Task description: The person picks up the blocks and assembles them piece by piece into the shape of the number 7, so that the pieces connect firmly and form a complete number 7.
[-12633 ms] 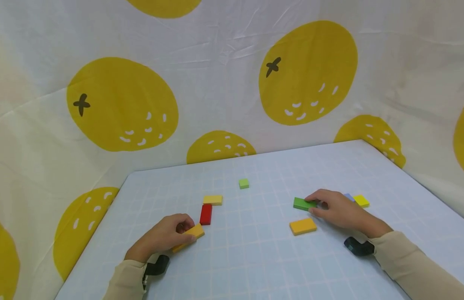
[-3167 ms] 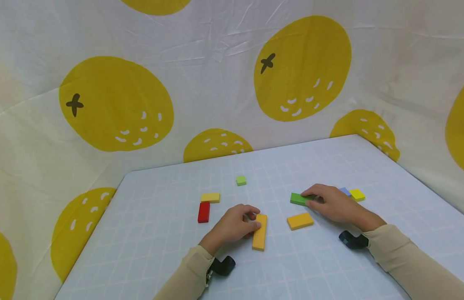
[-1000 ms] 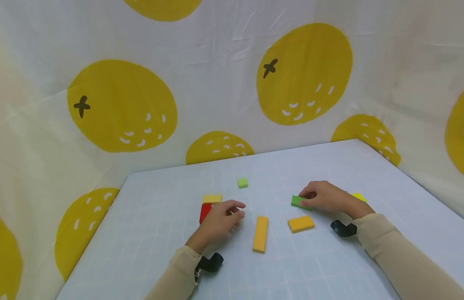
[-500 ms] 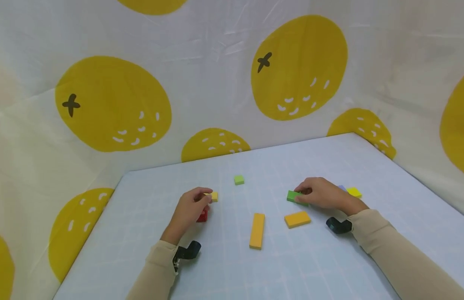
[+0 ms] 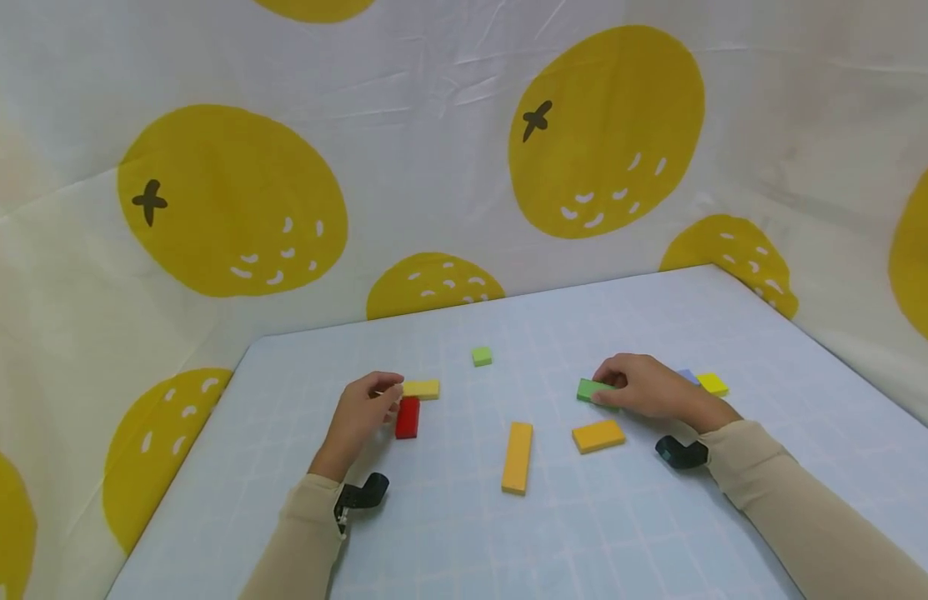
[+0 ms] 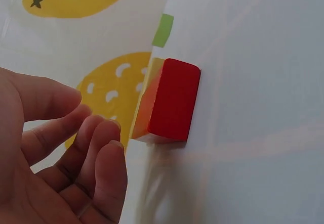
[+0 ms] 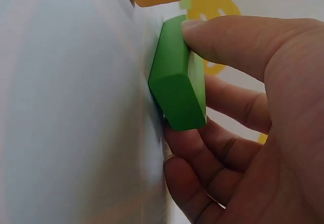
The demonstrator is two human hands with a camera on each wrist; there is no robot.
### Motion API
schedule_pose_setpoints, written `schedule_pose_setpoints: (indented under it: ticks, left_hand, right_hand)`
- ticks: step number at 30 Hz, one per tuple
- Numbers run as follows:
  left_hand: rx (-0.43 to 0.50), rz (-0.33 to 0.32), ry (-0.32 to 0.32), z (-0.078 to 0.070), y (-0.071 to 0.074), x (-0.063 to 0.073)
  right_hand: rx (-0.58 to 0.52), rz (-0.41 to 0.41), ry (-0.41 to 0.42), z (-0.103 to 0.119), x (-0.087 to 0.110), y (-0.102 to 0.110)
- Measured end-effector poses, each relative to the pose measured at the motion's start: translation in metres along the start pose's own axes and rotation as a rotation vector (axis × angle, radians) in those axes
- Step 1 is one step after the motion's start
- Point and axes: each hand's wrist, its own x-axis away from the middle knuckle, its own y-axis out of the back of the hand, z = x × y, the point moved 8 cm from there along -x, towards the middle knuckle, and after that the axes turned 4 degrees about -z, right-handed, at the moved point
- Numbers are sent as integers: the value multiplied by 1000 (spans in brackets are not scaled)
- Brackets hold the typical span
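Note:
My left hand [image 5: 358, 417] hovers just left of the red block [image 5: 407, 418] and the pale yellow block [image 5: 426, 389], holding nothing. In the left wrist view its loosely bent fingers are apart from the red block [image 6: 174, 100]. My right hand [image 5: 647, 387] pinches the green block [image 5: 589, 388] between thumb and fingers. The right wrist view has the thumb on one long edge of that green block [image 7: 174, 57], with fingers at its other side. A long orange block [image 5: 518, 458] lies between the hands, pointing away from me. Right of it lies a shorter orange block [image 5: 599, 436].
A small light green block [image 5: 482, 357] sits farther back on the pale checked tabletop [image 5: 448, 533]. Past the right hand lie a partly hidden blue block [image 5: 687, 376] and a bright yellow block [image 5: 711, 383]. A fruit-printed curtain [image 5: 433, 150] borders the table behind.
My left hand brought the long orange block from the left to the middle, turned it and let go. It then moved left beside the red block. The right hand stays at the green block.

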Motion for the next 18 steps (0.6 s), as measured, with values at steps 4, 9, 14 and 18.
schedule_pose_setpoints:
  ticks: [4,9,14,18]
  left_hand:
    - [-43,3,14,2,-2,-2]
    - [-90,12,15,8,-3,-6]
    - [-115,41,16,13,-5,-8]
    - [-133,69,11,14,-6,-7]
  right_hand:
    - [-8,-6,14,0,1,0]
    - [-17,-12,28,2,0,0]
    - [-22,-3,26,4,1,0]
    - [-28,2,12,3,1,0]
